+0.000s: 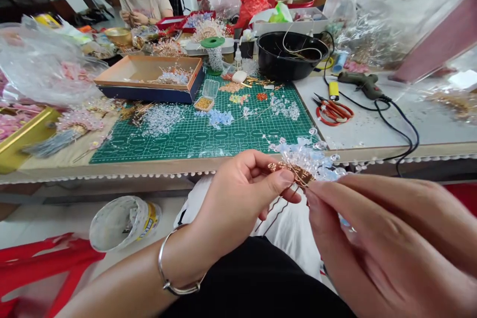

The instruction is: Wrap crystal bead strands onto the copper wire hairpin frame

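The left grip (233, 203) and the right grip (387, 243) were both closed on a beaded wire piece (303, 164), held up in the air over the person's lap. The left thumb pressed on the copper wire at the bottom of the piece, and the right fingertips (313, 191) pinched it from the other side. So the piece sat between the two grips, with its clear and pale blue beads sticking up and away from the hands, toward the bench (357, 114).

Some things could go wrong here. The beads stood out on thin wire, so a hard squeeze could bend them out of shape. A bead could slip off a loose end and drop to the floor, where it would be hard to find. Thin wire ends (278, 208) hung down below the left grip, and they could poke a finger or catch on the white cloth (294, 238) on the lap. If one grip let go, the piece could twist and its wires could tangle. A green cutting mat (201, 134) lay on the bench with many loose beads on it, and a bump could scatter them.
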A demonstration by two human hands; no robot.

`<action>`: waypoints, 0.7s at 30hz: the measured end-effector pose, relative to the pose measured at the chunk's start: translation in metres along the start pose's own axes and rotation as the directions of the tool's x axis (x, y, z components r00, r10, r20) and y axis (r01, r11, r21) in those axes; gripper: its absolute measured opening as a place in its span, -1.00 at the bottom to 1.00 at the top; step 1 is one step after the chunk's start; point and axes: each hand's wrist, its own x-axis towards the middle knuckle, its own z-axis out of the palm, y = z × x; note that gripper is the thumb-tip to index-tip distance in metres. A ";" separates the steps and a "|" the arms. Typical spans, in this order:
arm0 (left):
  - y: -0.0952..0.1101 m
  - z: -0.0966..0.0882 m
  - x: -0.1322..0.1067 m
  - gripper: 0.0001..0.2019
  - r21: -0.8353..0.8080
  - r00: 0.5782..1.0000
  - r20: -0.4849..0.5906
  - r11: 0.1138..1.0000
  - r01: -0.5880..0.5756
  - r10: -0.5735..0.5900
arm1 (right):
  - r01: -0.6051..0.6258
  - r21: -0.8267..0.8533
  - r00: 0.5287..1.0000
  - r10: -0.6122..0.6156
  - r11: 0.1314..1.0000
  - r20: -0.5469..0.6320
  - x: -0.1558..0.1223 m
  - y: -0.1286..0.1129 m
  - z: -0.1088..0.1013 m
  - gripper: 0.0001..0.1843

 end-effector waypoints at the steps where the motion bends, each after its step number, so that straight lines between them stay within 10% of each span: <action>1: 0.001 0.000 0.000 -0.83 -0.008 1.000 0.013 1.000 0.013 -0.013 | -0.006 -0.021 1.000 0.006 1.000 -0.003 0.003 0.001 0.000 -0.82; 21: 0.000 -0.003 0.002 -0.81 0.020 0.998 0.037 0.999 0.043 -0.044 | -0.018 -0.121 0.993 0.032 0.992 0.115 0.000 0.015 0.005 -0.95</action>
